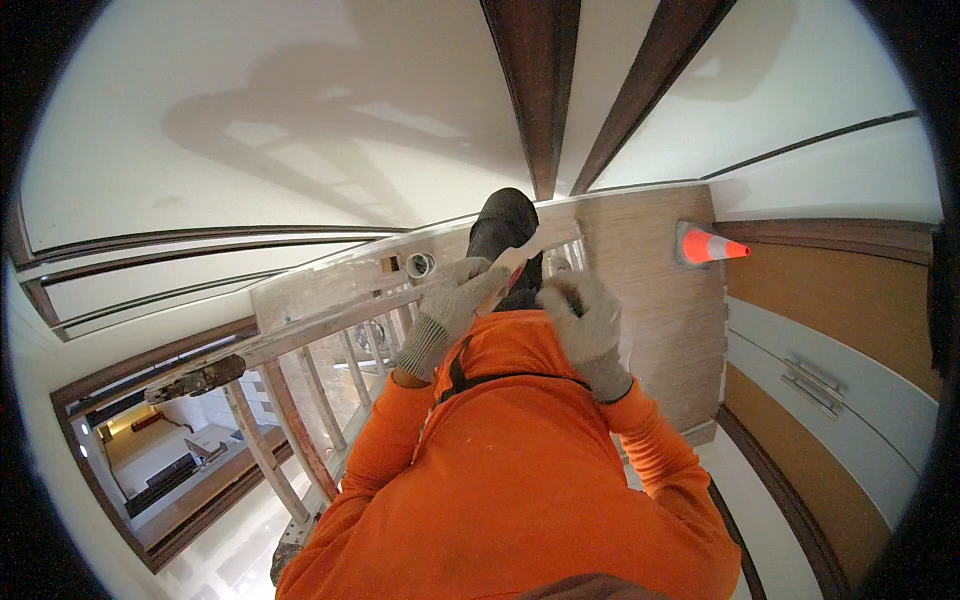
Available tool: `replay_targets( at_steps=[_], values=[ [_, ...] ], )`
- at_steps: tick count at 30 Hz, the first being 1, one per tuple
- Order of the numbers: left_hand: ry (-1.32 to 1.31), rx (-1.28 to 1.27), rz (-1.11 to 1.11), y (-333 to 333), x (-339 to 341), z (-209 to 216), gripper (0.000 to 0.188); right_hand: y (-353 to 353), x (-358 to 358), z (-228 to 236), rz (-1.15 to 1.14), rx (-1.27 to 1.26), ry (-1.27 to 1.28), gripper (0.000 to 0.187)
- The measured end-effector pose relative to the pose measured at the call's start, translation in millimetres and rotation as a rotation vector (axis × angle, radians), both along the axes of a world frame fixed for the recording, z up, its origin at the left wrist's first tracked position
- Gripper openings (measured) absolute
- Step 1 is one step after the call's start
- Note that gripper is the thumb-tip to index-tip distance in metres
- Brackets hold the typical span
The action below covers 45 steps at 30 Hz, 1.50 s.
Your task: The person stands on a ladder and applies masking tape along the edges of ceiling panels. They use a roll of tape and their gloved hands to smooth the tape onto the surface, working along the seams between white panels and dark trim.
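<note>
Both my hands wear grey knit gloves and are raised close together in front of my orange top. My left hand (458, 300) has its fingers closed around a thin, pale flat piece (516, 264) with a red mark; its kind is unclear. Just right of it, my right hand (588, 330) is curled round a small dark brown thing (570, 298), mostly hidden by the glove. A black shoe (503, 222) of mine shows beyond the hands. To the left of my body runs a worn wooden ladder (320, 325) with several rungs.
A round white container (420, 265) and a small brown block (390, 264) are beyond my left hand. An orange-and-white traffic cone (712, 247) stands on the wood-look floor (660, 330) at right. Grey drawers (830, 375) line the right side; dark wooden posts (540, 90) rise along the white wall.
</note>
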<state>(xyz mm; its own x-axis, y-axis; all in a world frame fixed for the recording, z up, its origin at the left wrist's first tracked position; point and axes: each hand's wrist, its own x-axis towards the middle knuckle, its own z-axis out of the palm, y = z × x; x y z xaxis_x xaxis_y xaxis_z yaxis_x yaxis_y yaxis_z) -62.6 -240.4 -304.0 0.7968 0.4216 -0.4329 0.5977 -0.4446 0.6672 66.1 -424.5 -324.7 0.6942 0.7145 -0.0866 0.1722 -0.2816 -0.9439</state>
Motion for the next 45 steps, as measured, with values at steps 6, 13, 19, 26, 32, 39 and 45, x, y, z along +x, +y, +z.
replay_targets(
  at_steps=[6,13,19,26,32,39,45],
  values=[
    [0.082,-0.073,0.07,-0.4,0.4,32.1,0.052,0.6,34.4,-89.5,-0.117,-0.124,0.546,0.045],
    [0.091,-0.068,-0.014,-4.9,-15.1,43.5,0.048,12.8,9.0,-101.7,0.091,-0.037,0.793,0.052],
    [0.135,0.023,-0.146,-2.3,-22.8,44.9,0.047,12.9,15.9,-93.2,0.132,-0.159,0.53,0.05],
    [0.036,-0.014,-0.1,-5.0,-25.0,49.8,0.049,10.7,33.9,-80.2,0.264,-0.183,0.278,0.057],
    [0.045,0.001,-0.12,-3.9,-28.2,48.8,0.046,12.3,31.5,-64.4,0.478,-0.129,0.36,0.073],
    [0.0,-0.028,-0.079,-3.5,-32.8,49.8,0.046,-3.6,34.7,-52.4,0.624,-0.114,0.392,0.079],
    [-0.04,-0.045,-0.058,-2.3,-34.9,49.7,0.044,-10.2,38.3,-64.5,0.727,0.005,0.532,0.082]
  ],
)
